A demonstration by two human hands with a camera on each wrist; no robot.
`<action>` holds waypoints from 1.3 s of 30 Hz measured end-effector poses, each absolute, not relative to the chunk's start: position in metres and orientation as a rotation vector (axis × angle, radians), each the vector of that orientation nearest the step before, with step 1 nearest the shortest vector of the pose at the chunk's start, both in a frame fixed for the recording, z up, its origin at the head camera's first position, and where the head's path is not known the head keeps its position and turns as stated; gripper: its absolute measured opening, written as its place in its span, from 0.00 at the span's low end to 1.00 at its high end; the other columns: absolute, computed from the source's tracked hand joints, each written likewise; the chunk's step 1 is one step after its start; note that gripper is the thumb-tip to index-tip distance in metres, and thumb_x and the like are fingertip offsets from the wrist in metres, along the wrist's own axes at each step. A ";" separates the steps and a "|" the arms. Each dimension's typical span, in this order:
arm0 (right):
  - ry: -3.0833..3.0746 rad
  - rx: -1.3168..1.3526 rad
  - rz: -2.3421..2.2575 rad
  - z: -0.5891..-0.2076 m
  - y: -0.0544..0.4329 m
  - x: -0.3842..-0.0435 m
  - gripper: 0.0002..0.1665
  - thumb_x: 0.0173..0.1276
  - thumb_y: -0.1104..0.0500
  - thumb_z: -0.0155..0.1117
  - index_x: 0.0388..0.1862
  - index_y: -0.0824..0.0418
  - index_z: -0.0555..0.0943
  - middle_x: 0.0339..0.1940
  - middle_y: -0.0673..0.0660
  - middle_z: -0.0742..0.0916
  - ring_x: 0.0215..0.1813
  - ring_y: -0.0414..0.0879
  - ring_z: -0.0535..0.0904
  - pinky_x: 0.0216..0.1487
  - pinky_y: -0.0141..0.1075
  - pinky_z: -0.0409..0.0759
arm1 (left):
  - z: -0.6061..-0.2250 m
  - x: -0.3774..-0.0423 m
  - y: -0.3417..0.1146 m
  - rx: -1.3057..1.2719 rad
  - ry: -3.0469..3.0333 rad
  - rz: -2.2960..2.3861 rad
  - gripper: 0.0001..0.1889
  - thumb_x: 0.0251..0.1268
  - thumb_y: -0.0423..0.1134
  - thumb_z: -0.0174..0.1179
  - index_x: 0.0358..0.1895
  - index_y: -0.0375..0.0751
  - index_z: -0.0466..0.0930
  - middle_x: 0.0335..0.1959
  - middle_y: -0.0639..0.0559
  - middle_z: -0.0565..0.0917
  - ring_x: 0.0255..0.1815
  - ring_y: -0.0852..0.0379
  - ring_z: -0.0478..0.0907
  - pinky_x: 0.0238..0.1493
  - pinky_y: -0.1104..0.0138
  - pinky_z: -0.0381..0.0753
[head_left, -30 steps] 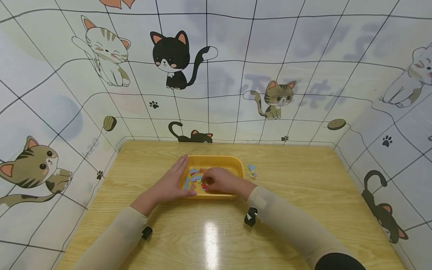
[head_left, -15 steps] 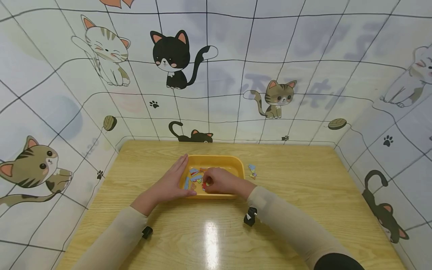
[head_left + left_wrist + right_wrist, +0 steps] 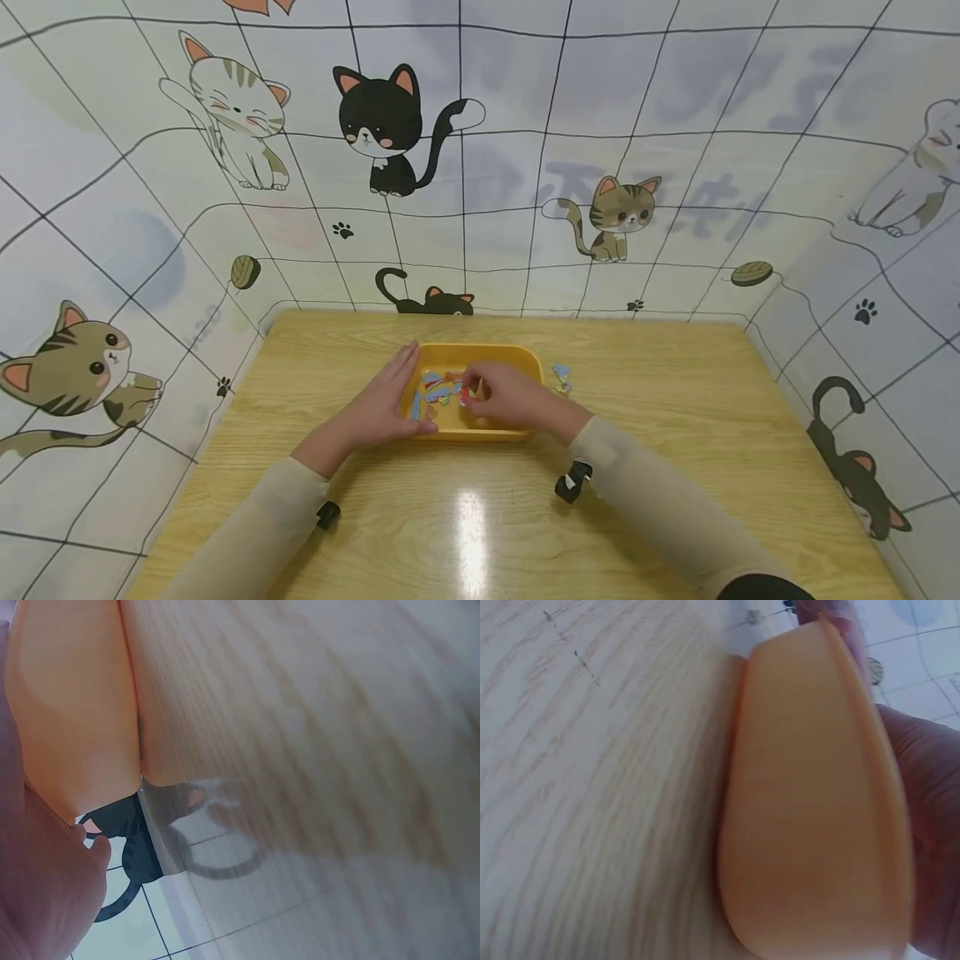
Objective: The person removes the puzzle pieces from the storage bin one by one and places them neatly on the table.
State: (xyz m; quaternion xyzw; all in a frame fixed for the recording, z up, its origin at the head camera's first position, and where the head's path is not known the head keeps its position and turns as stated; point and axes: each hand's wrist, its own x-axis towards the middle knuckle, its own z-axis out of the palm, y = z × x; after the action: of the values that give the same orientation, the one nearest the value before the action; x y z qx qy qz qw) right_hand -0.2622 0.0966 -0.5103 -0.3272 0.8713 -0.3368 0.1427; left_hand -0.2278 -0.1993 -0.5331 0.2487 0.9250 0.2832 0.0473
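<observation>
A yellow tray (image 3: 495,436) holds several small flat puzzle pieces (image 3: 437,396) in blue, yellow and orange, gathered in its left part. My left hand (image 3: 380,402) rests on the tray's left side, fingers straight along that edge and thumb at the near left corner. Over the middle of the tray, my right hand (image 3: 504,393) pinches a red puzzle piece (image 3: 467,395) between thumb and fingertips; the hand hides part of the piece. In the right wrist view, the tray's outer wall (image 3: 810,787) stands between the camera and this hand.
Just right of the tray, a small cluster of colourful puzzle pieces (image 3: 562,379) lies on the wooden table (image 3: 660,417). A cat-print cloth wall (image 3: 495,167) rises behind the table and along both sides.
My right hand has shifted slightly right and away from me inside the tray, bringing the red puzzle piece with it. The left hand stays in place at the tray.
</observation>
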 end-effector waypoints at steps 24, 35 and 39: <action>2.717 -0.881 -1.168 -0.481 0.188 -0.259 0.15 0.74 0.59 0.79 0.55 0.56 0.86 0.31 0.47 0.83 0.32 0.45 0.78 0.34 0.38 0.80 | -0.533 -0.227 -0.199 0.790 2.872 0.756 0.73 0.60 0.74 0.75 0.92 0.37 0.38 0.94 0.49 0.36 0.94 0.45 0.35 0.88 0.43 0.49; 2.854 -0.788 -1.148 -0.484 0.241 -0.257 0.13 0.74 0.62 0.79 0.54 0.58 0.85 0.30 0.51 0.82 0.32 0.47 0.76 0.32 0.36 0.76 | -0.533 -0.226 -0.199 0.793 2.871 0.758 0.74 0.60 0.74 0.76 0.93 0.39 0.36 0.94 0.51 0.35 0.94 0.46 0.34 0.88 0.42 0.48; 2.888 -0.773 -1.129 -0.492 0.254 -0.258 0.13 0.74 0.62 0.79 0.53 0.58 0.87 0.34 0.51 0.84 0.33 0.46 0.75 0.32 0.36 0.76 | -0.532 -0.226 -0.198 0.787 2.871 0.752 0.73 0.61 0.72 0.76 0.93 0.39 0.36 0.94 0.53 0.35 0.94 0.47 0.34 0.88 0.43 0.49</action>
State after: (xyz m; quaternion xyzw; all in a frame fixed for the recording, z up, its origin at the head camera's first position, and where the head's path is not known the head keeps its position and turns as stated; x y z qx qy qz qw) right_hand -0.2583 0.2537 -0.4916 -0.2419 0.9033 -0.3531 -0.0270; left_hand -0.2260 -0.1984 -0.5325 0.2562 0.9345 0.2446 0.0356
